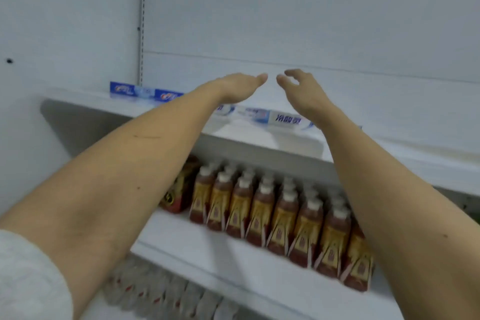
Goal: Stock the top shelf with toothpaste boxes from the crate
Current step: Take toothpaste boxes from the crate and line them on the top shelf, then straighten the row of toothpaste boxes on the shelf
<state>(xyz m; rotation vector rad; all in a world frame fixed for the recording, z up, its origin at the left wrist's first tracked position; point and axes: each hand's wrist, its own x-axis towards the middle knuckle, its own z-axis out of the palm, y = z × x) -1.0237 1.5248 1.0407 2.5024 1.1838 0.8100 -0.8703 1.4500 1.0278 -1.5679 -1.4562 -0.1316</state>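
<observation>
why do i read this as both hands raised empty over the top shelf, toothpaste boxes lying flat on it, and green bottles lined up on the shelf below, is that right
Nearly. The bottles on the shelf below are brown with white caps and yellow labels, not green, as the head view shows. The rest holds: left hand and right hand are raised empty over the top shelf, with toothpaste boxes flat on it.

The white toothpaste box (281, 119) on the top shelf (259, 143) carries blue Chinese characters, upside down and too blurred to read. The blue toothpaste boxes (145, 92) show a red-and-white logo, illegible. Labels on the brown bottles (285, 218) are unreadable.
</observation>
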